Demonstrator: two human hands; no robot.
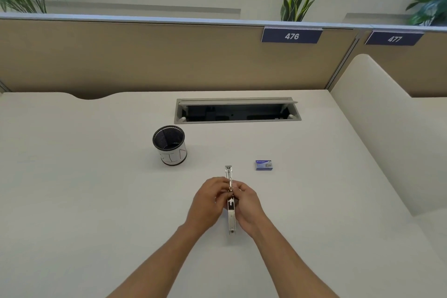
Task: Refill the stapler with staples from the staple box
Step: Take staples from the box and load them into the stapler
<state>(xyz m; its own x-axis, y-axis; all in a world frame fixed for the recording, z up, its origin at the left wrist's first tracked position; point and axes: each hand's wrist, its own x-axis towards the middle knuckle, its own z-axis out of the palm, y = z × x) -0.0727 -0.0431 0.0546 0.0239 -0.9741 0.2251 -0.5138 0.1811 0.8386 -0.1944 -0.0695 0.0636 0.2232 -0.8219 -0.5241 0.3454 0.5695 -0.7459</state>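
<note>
A silver metal stapler [231,219] lies swung fully open in a long straight line on the white desk, pointing away from me. My left hand [210,198] and my right hand [246,202] meet over its middle hinge, fingers pinched on it from both sides. Its far end [228,170] and near end stick out past my hands. A small blue staple box [264,165] lies closed on the desk, to the right of the stapler's far end and apart from both hands.
A black mesh pen cup [170,144] with a white paper label stands to the left, beyond the stapler. Behind it an open cable tray [238,111] is sunk into the desk. A beige partition runs along the back, and a cream divider [377,128] rises at right.
</note>
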